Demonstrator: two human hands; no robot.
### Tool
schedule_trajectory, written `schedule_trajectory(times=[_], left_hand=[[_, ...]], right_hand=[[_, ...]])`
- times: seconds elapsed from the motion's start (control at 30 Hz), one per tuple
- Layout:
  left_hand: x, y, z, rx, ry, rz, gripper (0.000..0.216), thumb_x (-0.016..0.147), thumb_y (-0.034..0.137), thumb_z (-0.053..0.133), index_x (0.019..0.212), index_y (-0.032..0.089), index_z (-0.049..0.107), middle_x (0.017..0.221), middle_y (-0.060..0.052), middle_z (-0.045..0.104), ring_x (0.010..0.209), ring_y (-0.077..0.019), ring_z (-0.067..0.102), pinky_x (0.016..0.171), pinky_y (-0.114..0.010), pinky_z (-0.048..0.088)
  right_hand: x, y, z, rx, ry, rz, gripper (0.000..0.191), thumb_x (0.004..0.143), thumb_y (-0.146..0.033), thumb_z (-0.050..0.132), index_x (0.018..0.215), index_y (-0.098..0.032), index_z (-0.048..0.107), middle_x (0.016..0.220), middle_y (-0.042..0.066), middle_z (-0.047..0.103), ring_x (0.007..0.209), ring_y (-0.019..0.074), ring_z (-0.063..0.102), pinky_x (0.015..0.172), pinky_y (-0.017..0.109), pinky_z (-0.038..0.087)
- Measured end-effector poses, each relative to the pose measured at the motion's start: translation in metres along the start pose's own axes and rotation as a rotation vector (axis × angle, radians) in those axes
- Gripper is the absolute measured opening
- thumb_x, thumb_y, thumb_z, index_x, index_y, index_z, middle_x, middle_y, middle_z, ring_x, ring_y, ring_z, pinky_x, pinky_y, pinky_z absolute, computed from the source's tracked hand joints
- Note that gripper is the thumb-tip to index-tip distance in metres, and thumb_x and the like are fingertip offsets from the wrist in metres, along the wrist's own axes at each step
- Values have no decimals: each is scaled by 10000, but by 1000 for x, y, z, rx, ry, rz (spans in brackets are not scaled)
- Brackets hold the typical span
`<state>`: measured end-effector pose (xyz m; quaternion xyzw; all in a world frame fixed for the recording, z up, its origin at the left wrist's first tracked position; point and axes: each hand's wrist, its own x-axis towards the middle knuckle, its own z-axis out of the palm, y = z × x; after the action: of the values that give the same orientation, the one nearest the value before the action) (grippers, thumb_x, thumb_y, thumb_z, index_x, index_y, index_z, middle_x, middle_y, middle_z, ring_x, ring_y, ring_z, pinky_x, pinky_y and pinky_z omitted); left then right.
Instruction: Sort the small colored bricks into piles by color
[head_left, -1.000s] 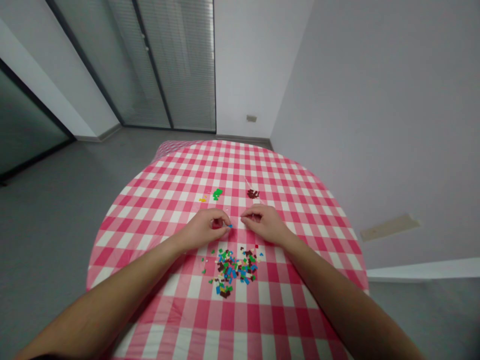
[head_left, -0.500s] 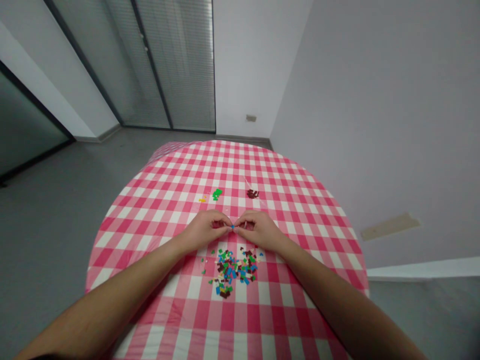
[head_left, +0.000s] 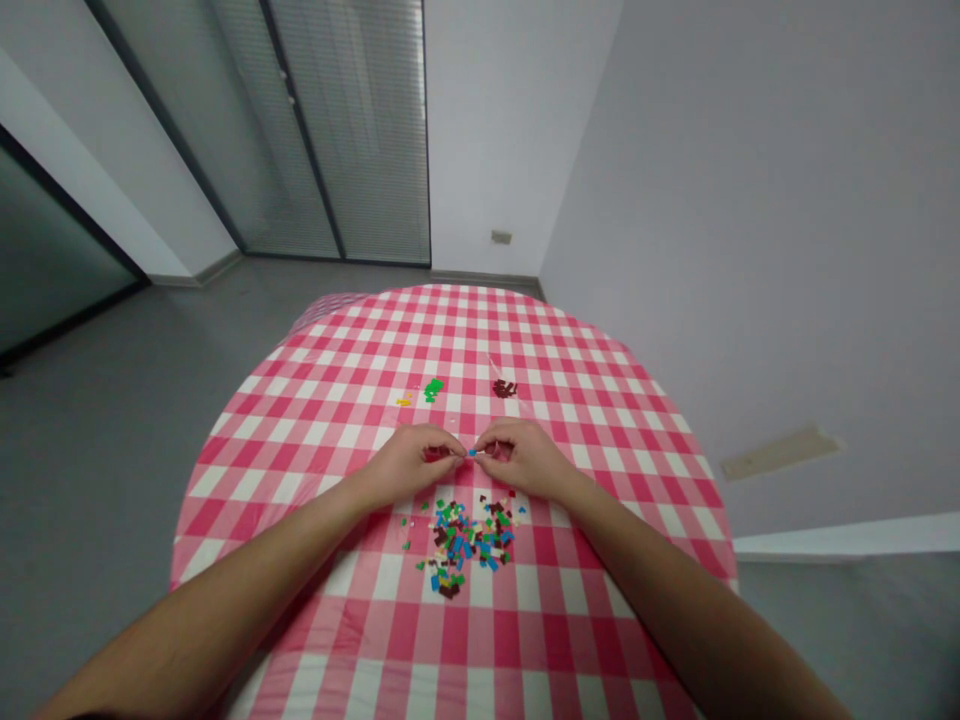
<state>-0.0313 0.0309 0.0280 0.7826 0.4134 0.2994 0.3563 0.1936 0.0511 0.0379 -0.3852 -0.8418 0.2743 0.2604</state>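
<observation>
My left hand (head_left: 412, 462) and my right hand (head_left: 521, 457) meet fingertip to fingertip over the middle of a round table with a red-and-white checked cloth (head_left: 585, 400). Both are pinched shut around a tiny blue piece (head_left: 472, 453) held between them. Just in front of my hands lies a mixed heap of small coloured pieces (head_left: 469, 537), blue, green, brown and white. Beyond my hands sit a small green group (head_left: 433, 388), a few yellow pieces (head_left: 404, 401) and a small brown group (head_left: 505, 388).
The table stands near a room corner, with a grey wall close on the right. Grey floor (head_left: 112, 420) spreads to the left, with glass doors and blinds (head_left: 337, 130) at the back. A pale flat panel (head_left: 780, 452) lies low against the right wall.
My right hand has moved left to meet my left hand. The blue piece, first held only by the left fingertips, is now pinched between both hands.
</observation>
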Motion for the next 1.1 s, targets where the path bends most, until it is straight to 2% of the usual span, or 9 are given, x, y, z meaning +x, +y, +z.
schedule_trajectory(times=[0.1, 0.2, 0.27, 0.37, 0.43, 0.7, 0.9, 1.1], left_hand=[[0, -1, -2, 19, -1, 7, 143, 865, 234, 605, 910, 213, 740, 901, -55, 755, 827, -185, 678, 776, -335, 531], [0, -3, -4, 15, -59, 33, 133, 864, 222, 608, 903, 204, 734, 899, -55, 752, 829, -184, 678, 778, -332, 532], [0, -3, -6, 12, -138, 42, 137, 868, 211, 603, 903, 202, 735, 905, -53, 755, 827, -175, 678, 785, -325, 529], [0, -1, -9, 14, -224, 38, 148, 875, 201, 596, 909, 196, 740, 916, -54, 760, 827, -165, 680, 792, -309, 523], [-1, 2, -11, 20, -247, 37, 153, 874, 191, 592, 908, 194, 741, 913, -51, 762, 829, -162, 683, 790, -297, 520], [0, 4, -11, 37, -261, 47, 158, 859, 163, 589, 891, 179, 743, 888, -49, 758, 817, -160, 685, 775, -279, 513], [1, 4, -13, 50, -262, 31, 169, 858, 151, 583, 889, 177, 748, 884, -46, 758, 800, -152, 679, 771, -272, 509], [0, 6, -16, 62, -325, 1, 196, 828, 125, 587, 914, 172, 756, 892, -45, 761, 781, -160, 681, 745, -269, 508]], right_hand=[[3, 14, -17, -116, 19, 72, 137, 765, -143, 669, 842, -208, 761, 838, 49, 749, 756, 176, 665, 706, 278, 493], [5, 33, -38, -215, 29, 240, 100, 783, -184, 673, 813, -197, 767, 853, 69, 758, 753, 190, 670, 661, 281, 480], [4, 45, -47, -237, 10, 340, 99, 786, -191, 670, 807, -185, 767, 822, 64, 758, 722, 185, 669, 635, 273, 469], [2, 55, -51, -242, -95, 427, 102, 775, -180, 669, 794, -171, 769, 792, 60, 760, 694, 180, 670, 600, 261, 455], [1, 57, -50, -243, -133, 438, 117, 773, -179, 672, 820, -173, 779, 805, 62, 765, 695, 179, 673, 604, 260, 461], [3, 53, -46, -193, -115, 387, 141, 829, -210, 667, 889, -203, 794, 896, 75, 777, 798, 206, 702, 710, 295, 519], [5, 51, -41, -176, -99, 346, 142, 846, -216, 665, 907, -187, 790, 902, 81, 777, 801, 206, 701, 734, 304, 518], [5, 56, -36, -183, -75, 294, 136, 848, -246, 673, 918, -210, 785, 943, 73, 776, 849, 212, 704, 753, 309, 521]])
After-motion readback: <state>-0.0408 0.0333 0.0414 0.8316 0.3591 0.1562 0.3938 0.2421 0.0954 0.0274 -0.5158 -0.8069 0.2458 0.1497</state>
